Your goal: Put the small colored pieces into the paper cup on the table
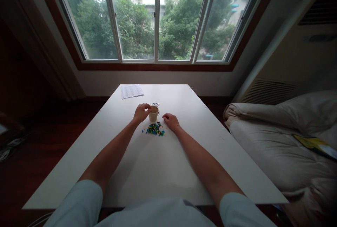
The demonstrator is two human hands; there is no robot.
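A small beige paper cup (153, 116) stands upright on the white table (158, 170). At the cup's left rim is my left hand (142, 112), its thumb and fingertips brought together; whatever may be between them is too small to see. My right hand (171, 121) rests on the tabletop to the right of the cup, apart from it. Its fingers are curled, and I cannot make out anything in them. Just in front of the cup lies a loose pile of tiny coloured pieces (155, 129), mostly blue and green with some yellow and red.
Behind the cup lies a small dark-outlined round item (155, 104), partly hidden. Printed papers (131, 91) lie at the table's far left corner. A bed or sofa with beige covers (263, 132) is to the right. Beyond the table is a wide window (156, 19).
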